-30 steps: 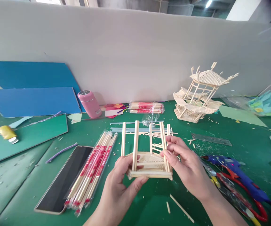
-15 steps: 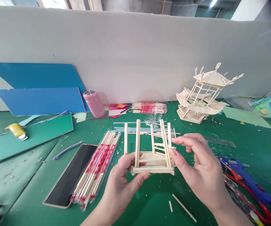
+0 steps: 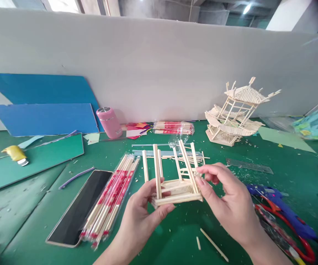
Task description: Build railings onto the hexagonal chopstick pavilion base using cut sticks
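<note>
I hold a small frame of wooden sticks, a flat base with several upright posts, above the green table. My left hand grips the base's left front corner, thumb under and fingers on top. My right hand is at the frame's right side, thumb and forefinger pinched on a post near the right corner.
A finished stick pagoda stands at the back right. Wrapped chopstick bundles lie left of my hands and by the wall. A blue glue gun and red-handled scissors lie right. A pink bottle, a black ruler-like strip and loose sticks are around.
My right hand came off the post, opened briefly, then closed back onto the frame's right post. The frame has tilted slightly to the left.
</note>
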A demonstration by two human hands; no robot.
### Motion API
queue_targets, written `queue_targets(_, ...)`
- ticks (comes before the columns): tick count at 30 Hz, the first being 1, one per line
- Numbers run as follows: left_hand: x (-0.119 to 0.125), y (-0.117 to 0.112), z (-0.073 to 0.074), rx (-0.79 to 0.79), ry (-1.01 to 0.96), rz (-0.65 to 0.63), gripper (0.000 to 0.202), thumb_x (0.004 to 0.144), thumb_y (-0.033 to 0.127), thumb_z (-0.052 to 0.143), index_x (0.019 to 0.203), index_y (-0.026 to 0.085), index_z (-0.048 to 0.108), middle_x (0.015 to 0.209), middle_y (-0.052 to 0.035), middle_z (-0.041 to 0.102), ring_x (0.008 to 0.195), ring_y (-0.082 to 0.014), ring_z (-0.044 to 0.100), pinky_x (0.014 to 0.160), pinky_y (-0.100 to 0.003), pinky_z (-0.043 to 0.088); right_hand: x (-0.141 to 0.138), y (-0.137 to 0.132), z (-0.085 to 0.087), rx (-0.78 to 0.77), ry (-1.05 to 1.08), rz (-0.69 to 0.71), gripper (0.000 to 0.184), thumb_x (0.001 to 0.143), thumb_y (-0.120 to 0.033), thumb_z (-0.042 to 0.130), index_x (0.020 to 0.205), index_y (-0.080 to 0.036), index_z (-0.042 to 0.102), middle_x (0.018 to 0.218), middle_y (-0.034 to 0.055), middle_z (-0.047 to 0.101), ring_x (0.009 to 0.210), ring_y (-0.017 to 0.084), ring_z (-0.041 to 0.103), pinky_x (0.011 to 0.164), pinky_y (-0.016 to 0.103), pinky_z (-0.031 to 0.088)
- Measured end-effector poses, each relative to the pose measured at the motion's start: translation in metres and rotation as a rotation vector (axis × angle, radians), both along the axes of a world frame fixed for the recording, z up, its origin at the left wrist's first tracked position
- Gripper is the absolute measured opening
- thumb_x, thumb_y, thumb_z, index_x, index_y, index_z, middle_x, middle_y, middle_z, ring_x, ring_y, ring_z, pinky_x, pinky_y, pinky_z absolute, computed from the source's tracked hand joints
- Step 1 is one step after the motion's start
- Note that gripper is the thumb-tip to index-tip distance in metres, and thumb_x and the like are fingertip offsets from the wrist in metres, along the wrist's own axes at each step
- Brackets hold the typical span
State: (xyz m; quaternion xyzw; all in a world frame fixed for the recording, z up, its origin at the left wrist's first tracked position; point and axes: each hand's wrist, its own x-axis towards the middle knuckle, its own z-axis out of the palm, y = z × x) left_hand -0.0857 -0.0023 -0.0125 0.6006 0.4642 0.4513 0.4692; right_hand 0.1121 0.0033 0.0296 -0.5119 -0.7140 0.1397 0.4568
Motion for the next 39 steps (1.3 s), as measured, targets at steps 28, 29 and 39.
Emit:
queue_targets(28, -0.034, 0.026, 0.002, -0.308, -0.344, 0.050, 0.039, 0.060, 0.026, 0.079, 0.097, 0.026, 0.066, 0.079, -0.0006, 0.074, 0.083, -0.0189, 0.066, 0.075, -0.023, 0.049, 0.016, -0.035, -0.041, 0.002, 0.526, -0.382, 0.012, 0.084, -0.025, 0.051, 0.092, -0.026, 0.059, 0.073, -0.0025, 0.062, 0.057, 0.006, 0.058, 0.051, 0.009, 0.048)
queue_targets(29, -0.034, 0.026, 0.003, -0.314, -0.335, 0.055, 0.040, 0.059, 0.027, 0.079, 0.097, 0.025, 0.066, 0.078, -0.0011, 0.074, 0.083, -0.0193, 0.066, 0.075, -0.023, 0.048, 0.016, -0.036, -0.042, 0.002, 0.531, -0.385, 0.012, 0.084, -0.025, 0.050, 0.092, -0.026, 0.059, 0.071, -0.0029, 0.060, 0.054, 0.005, 0.056, 0.050, 0.009, 0.048)
queue_targets(39, -0.037, 0.025, 0.003, -0.325, -0.330, 0.035, 0.040, 0.058, 0.028, 0.079, 0.097, 0.026, 0.067, 0.080, -0.0010, 0.074, 0.083, -0.0187, 0.066, 0.078, -0.023, 0.048, 0.014, -0.036, -0.043, -0.029, 0.559, -0.387, 0.010, 0.083, -0.025, 0.051, 0.089, -0.026, 0.059, 0.066, -0.0036, 0.057, 0.051, 0.005, 0.053, 0.047, 0.009, 0.046)
